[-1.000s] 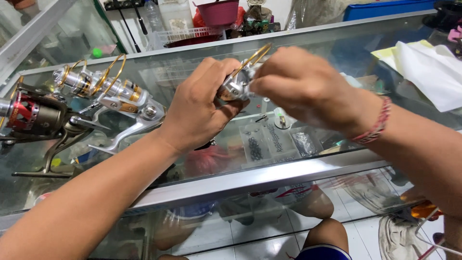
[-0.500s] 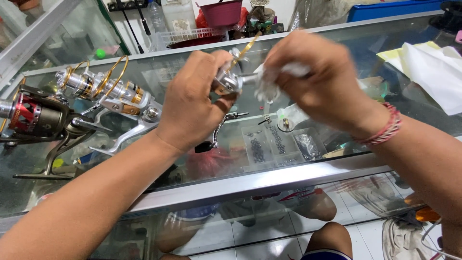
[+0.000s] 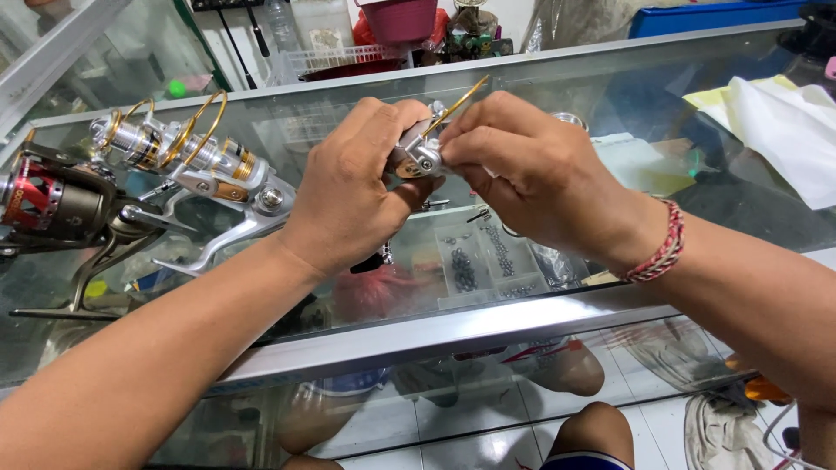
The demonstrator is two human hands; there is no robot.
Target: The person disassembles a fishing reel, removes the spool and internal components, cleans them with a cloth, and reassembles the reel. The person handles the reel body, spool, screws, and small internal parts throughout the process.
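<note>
On the glass counter (image 3: 610,70) to my left lay a silver and gold fishing reel (image 3: 187,161) and, beside it, a red and grey reel (image 3: 52,204). White paper (image 3: 784,130) sat far right; a pink basket (image 3: 399,19) stood behind.

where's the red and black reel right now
In the head view, the red and black reel lies at the far left on the glass counter, beside the silver and gold reel.

A single head-worn camera looks steeply down, close over the glass counter (image 3: 522,331).
</note>
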